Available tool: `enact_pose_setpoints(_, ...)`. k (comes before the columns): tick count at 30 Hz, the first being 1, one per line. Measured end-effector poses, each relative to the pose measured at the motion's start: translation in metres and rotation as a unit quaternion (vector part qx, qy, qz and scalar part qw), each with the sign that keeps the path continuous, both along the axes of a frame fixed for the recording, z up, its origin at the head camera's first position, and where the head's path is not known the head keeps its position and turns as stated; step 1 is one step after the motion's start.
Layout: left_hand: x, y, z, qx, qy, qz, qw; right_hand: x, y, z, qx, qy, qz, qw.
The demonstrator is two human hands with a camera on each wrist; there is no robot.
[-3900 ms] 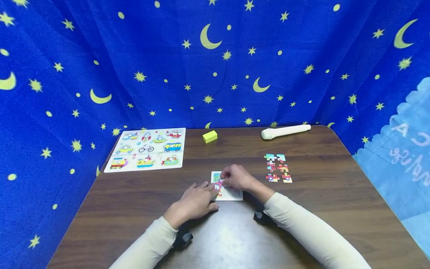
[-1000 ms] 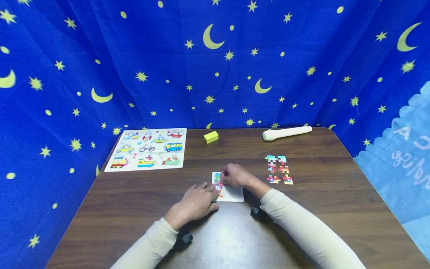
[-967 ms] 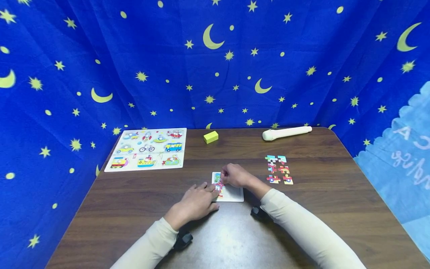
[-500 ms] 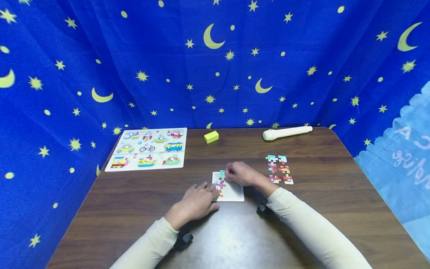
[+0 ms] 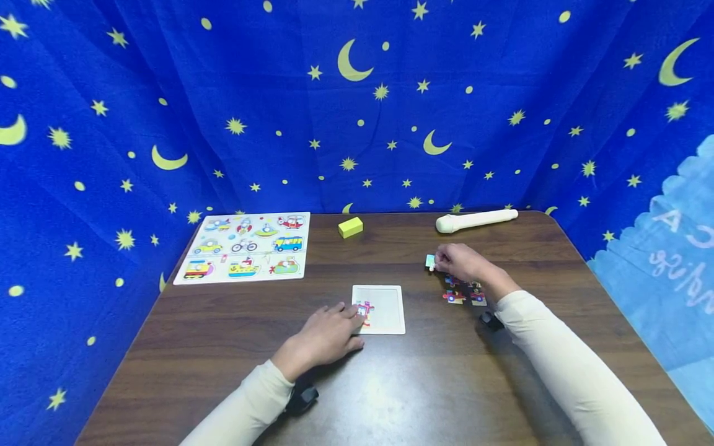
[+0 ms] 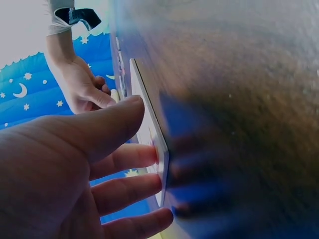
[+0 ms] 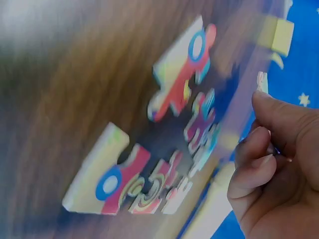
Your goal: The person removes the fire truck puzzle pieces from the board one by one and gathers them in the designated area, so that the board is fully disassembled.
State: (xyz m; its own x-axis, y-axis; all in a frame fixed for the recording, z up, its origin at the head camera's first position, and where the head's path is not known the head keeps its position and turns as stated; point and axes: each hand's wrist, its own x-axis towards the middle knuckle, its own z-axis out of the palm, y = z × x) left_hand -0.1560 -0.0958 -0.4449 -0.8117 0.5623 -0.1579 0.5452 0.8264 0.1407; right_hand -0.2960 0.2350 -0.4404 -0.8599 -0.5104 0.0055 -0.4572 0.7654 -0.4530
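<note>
My left hand (image 5: 325,336) rests at the left edge of a small white puzzle tray (image 5: 387,310), its fairly straight fingertips on a red puzzle piece (image 5: 368,308) lying in the tray. In the left wrist view the fingers (image 6: 130,155) touch the tray's edge. Away to the right, my right hand (image 5: 462,262) pinches a light blue-green puzzle piece (image 5: 430,261) between thumb and fingers. The right wrist view shows only a small part of that held piece (image 7: 262,82). Beneath and beside this hand lie several loose puzzle pieces (image 5: 454,298), partly hidden by it.
At the back left lies a large picture board (image 5: 271,254) with vehicles on it. A yellow block (image 5: 351,228) stands at the back middle. A long cream-coloured, microphone-shaped stick (image 5: 480,220) lies at the back right. A blue starry curtain (image 5: 290,111) hangs behind the wooden table (image 5: 401,384).
My right hand has lifted the blue-green puzzle piece from the tray's upper left and carried it right, to the loose pieces. The left hand has stayed on the tray.
</note>
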Motion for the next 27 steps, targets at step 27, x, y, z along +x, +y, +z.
enact_pose_setpoints(27,0.000,-0.012,0.000,0.037,0.001,-0.006,0.9993,0.037,-0.088,-0.006,-0.101,-0.109,0.019,0.989)
